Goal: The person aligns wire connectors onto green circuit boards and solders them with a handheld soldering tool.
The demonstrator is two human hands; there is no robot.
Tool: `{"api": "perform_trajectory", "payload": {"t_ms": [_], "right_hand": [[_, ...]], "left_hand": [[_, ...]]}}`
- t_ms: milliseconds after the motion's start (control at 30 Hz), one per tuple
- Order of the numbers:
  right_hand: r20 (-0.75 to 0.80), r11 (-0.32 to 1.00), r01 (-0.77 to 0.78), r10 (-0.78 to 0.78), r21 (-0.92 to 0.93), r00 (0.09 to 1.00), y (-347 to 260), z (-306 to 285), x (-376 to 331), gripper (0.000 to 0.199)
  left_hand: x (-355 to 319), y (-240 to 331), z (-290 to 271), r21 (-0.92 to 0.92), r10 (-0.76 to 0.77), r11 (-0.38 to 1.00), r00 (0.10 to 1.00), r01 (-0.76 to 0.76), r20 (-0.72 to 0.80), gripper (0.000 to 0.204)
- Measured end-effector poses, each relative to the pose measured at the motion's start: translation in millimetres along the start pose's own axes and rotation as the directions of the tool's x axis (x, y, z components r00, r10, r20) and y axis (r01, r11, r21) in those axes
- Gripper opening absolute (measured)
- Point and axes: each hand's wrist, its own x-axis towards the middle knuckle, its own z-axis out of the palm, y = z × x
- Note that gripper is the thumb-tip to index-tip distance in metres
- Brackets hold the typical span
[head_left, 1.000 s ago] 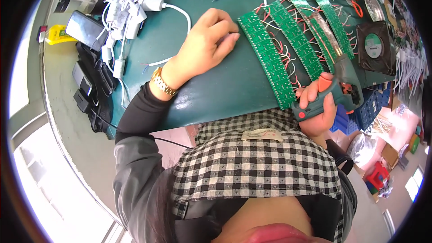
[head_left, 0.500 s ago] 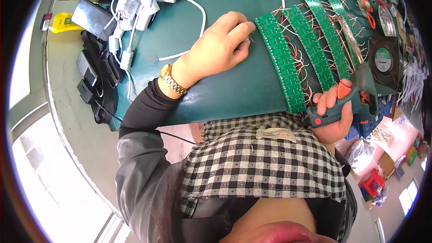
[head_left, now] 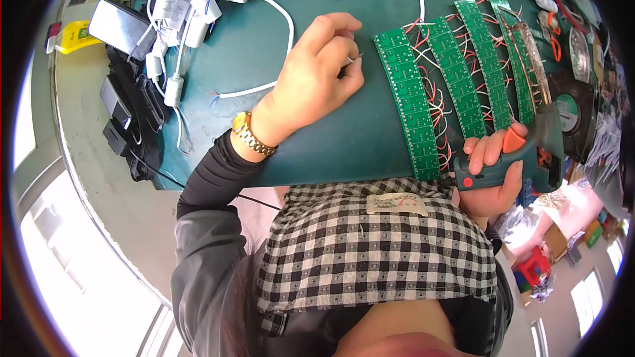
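Observation:
My left hand (head_left: 317, 76), with a gold watch (head_left: 249, 133) at its wrist, is raised over the green table mat (head_left: 317, 152). Its fingers are curled together, and a thin tip pokes out at the fingertips; what they pinch is too small to make out. Just right of it lies the nearest green circuit board strip (head_left: 409, 102), untouched by the hand. My right hand (head_left: 493, 192) is wrapped round the dark green handle of a soldering gun (head_left: 549, 139) with an orange trigger. The gun's long tip points away, over the rightmost board strip (head_left: 522, 86).
More board strips (head_left: 456, 73) stand side by side with red and white wires between them. White cables (head_left: 192, 10) are heaped at the far left, near a phone (head_left: 119, 26) and a black pouch (head_left: 142, 102). A round-labelled fan (head_left: 569, 112) sits at the right.
My left hand has drawn slightly left, away from the nearest strip, fingers still curled. The whole view has shifted a little. The soldering gun stays in my right hand.

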Motion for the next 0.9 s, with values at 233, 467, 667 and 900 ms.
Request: {"api": "perform_trajectory", "payload": {"t_ms": [233, 467, 667, 900], "right_hand": [[0.054, 0.997, -0.059, 0.062, -0.046, 0.997, 4.6, 3.2, 11.5, 0.046], [0.055, 0.983, -0.095, 0.105, -0.159, 0.993, 1.3, 8.3, 20.3, 0.051], [0.068, 0.983, -0.137, 0.146, -0.119, 0.987, 1.0, 5.6, 21.2, 0.052], [0.172, 0.923, -0.205, 0.271, -0.325, 0.947, -15.7, 0.9, 22.8, 0.057]], "left_hand": [[13.8, 8.6, 9.2, -0.101, -0.221, 0.972, 0.974, 0.214, -0.059, 0.012], [17.7, 9.5, 8.9, 0.069, -0.363, 0.930, 0.931, 0.361, 0.021, 0.006], [14.4, 13.9, 11.2, 0.080, -0.397, 0.914, 0.917, 0.398, -0.033, 0.006], [10.2, 13.7, 17.9, 0.034, -0.433, 0.898, 0.895, 0.439, -0.110, 0.006]]}}
